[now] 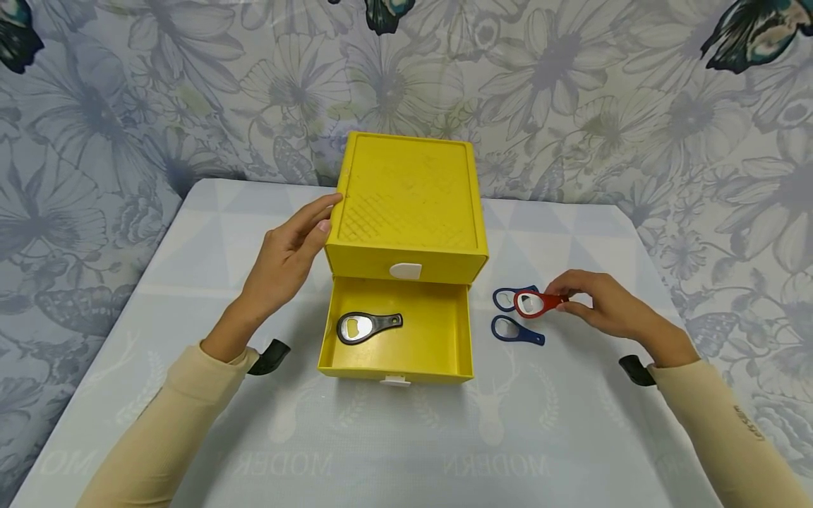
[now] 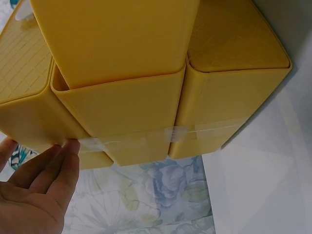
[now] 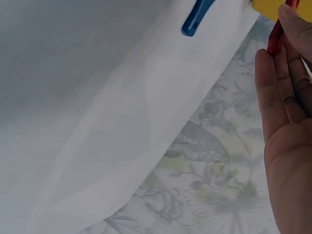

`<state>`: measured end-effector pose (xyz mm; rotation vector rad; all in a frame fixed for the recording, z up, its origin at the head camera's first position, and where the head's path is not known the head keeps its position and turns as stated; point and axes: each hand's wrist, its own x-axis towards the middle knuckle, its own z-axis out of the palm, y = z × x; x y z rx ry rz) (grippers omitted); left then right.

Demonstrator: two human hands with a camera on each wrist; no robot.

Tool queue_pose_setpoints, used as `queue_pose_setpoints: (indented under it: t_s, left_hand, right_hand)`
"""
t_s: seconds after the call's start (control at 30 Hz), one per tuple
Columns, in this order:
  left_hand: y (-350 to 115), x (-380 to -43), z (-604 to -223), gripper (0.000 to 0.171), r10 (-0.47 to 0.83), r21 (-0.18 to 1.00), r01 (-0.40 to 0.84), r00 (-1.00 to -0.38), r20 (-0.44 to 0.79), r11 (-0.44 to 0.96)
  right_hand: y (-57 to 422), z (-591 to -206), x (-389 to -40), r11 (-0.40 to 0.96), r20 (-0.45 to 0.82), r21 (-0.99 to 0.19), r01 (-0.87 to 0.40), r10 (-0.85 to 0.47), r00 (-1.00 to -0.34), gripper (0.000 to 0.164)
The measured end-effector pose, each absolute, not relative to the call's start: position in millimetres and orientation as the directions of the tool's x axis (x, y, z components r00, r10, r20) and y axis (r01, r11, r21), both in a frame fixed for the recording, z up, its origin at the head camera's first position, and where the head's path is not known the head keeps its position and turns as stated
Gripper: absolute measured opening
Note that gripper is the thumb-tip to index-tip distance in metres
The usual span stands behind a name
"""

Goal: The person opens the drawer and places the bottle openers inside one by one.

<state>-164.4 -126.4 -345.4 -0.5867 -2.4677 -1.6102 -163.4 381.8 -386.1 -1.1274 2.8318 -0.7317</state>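
Note:
A yellow drawer unit (image 1: 409,194) stands on the table with its lower drawer (image 1: 432,331) pulled out. Inside that drawer lies a black bottle opener (image 1: 383,323). My left hand (image 1: 279,267) rests its fingertips against the unit's left side; the left wrist view shows those fingers (image 2: 63,170) nearly straight at the yellow wall. To the right, my right hand (image 1: 610,307) pinches a red bottle opener (image 1: 536,303) by its handle end, between thumb and fingers. Under it in the head view are two blue openers, the nearer one (image 1: 517,331) uncovered and the farther one (image 1: 504,299) partly hidden.
White tabs mark the upper drawer (image 1: 405,271) and the lower drawer's front. Clear tape (image 2: 141,136) runs across the unit's side. A pale patterned cover lies on the table (image 1: 406,444), with a floral backdrop (image 1: 559,106) behind its far edge.

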Motion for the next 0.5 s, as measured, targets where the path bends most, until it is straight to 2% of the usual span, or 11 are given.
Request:
queue_pose_setpoints:
  t_s: [0.13,0.5]
  left_hand:
    - [-127.0,-163.7,-345.4,0.043,0.244,0.85,0.389,-0.916,0.318,0.355]
    - [-126.4,-164.6,-345.2,0.042,0.242,0.85,0.386,-0.918,0.315,0.358]
  right_hand:
    - [373.0,-378.1,-163.9,0.625,0.162,-0.42,-0.658,-0.661,-0.732,0.04]
    - [349.2,-348.5,-159.0,0.547,0.225,-0.4,-0.735,-0.719,-0.658,0.045]
